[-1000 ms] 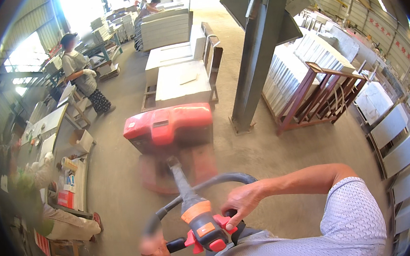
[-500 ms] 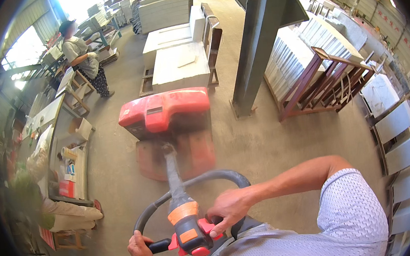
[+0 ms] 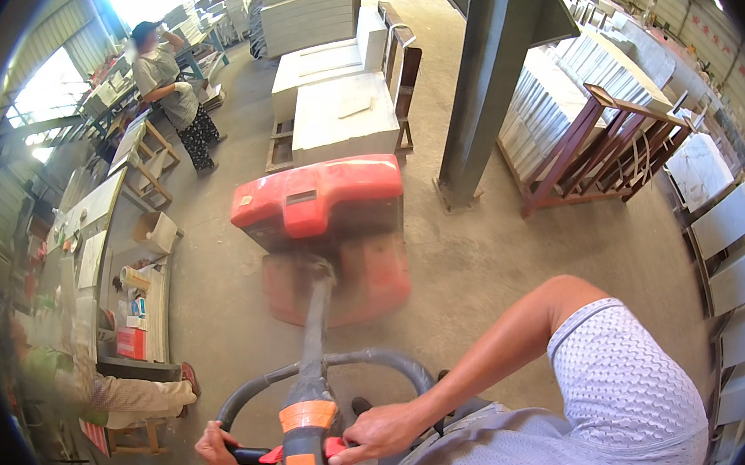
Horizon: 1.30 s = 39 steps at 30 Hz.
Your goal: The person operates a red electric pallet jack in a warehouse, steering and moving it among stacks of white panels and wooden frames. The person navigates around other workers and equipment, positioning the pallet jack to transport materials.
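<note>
Pallet truck (image 3: 316,193), red, at the middle of the frame, up-frame from both hands and straight ahead of the grip. Long axis of the handle (image 3: 312,326) running from lower center up to the red body, leaning slightly right toward the top. Left hand (image 3: 218,450) curled round the outer left side of the handle, at lower left of center; right hand (image 3: 377,434) folded over the other side, thumb against a red lever (image 3: 333,446), nearer of the two to the control head (image 3: 306,440). White slabs (image 3: 345,115) just beyond the truck, at upper center; steel post (image 3: 492,80) to their right. Forks out of sight behind the body. Right fingertips hidden underneath, probably wrapped round the handle, though hard to be sure. Far left of the frame smeared, with a seated person (image 3: 138,393) there only partly readable.
</note>
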Tool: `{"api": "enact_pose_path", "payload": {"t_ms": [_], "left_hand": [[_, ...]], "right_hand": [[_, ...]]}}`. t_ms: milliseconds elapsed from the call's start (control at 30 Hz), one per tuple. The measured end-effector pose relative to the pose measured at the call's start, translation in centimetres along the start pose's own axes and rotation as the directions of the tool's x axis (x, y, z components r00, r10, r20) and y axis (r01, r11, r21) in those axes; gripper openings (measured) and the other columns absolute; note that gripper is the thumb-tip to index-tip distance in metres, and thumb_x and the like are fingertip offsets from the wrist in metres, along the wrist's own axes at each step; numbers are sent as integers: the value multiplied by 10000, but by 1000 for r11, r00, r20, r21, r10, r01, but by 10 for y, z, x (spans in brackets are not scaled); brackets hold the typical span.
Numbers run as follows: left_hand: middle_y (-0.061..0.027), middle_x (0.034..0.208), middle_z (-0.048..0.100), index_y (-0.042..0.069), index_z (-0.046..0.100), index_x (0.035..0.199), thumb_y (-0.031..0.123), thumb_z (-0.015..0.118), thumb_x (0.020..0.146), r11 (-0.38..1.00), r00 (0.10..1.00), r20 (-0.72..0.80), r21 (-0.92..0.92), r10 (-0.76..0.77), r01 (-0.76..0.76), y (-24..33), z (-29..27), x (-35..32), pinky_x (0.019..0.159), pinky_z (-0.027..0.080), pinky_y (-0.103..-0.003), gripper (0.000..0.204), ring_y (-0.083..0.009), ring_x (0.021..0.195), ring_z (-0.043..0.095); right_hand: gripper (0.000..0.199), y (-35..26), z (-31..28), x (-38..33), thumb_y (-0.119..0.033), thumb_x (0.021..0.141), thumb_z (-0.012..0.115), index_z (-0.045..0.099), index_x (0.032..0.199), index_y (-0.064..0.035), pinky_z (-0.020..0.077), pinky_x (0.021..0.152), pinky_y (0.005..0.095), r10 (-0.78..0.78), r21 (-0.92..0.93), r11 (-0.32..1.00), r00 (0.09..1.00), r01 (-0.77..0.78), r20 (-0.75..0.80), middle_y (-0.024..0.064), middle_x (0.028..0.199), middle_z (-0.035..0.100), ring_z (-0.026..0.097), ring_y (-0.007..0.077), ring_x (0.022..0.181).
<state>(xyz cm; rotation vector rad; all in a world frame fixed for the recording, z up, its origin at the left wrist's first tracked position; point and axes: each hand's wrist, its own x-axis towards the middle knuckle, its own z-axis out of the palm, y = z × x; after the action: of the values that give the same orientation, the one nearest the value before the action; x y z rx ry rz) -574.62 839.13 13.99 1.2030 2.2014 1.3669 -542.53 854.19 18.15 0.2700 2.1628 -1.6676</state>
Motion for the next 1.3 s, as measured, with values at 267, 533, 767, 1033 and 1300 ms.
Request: {"api": "enact_pose_path", "payload": {"t_ms": [267,533,767,1033,1300], "left_hand": [[-35,445,500,106,498,526,340,419,1077,927,995,83,-374,61,-25,-88,-76,147,955,431,-362,604,-137,425,460],[-43,443,495,117,484,516,318,383,1086,907,958,234,-418,166,-55,-136,-108,261,959,430,-381,613,-151,448,476],[-30,443,492,120,486,525,304,390,1087,891,947,240,-447,213,-87,-137,-96,271,957,436,-388,600,-143,432,466],[-31,434,486,109,494,507,346,449,1060,910,965,210,-411,155,-57,-122,-70,285,980,435,-376,603,-136,418,460],[-20,441,492,101,519,509,349,462,1054,938,975,174,-338,137,-72,-114,-45,281,928,463,-338,602,-127,404,451]], "right_hand": [[836,-66,25,153,-739,979,298,596,1080,35,503,654,431,123,457,888,985,-56,-118,197,769,591,613,311,633],[829,-94,40,292,-764,963,300,630,1071,-12,482,573,422,124,436,894,883,97,-452,172,737,600,586,275,519],[766,-107,19,262,-724,990,325,574,947,-1,500,579,377,232,552,834,908,-2,-347,101,710,550,585,231,582],[796,-102,-7,241,-731,984,328,629,1062,3,510,570,339,226,488,873,882,6,-414,87,744,563,588,195,580],[748,-85,-21,220,-707,988,370,654,1066,-19,510,599,350,293,430,899,853,-90,-433,89,705,553,594,216,604]]}}
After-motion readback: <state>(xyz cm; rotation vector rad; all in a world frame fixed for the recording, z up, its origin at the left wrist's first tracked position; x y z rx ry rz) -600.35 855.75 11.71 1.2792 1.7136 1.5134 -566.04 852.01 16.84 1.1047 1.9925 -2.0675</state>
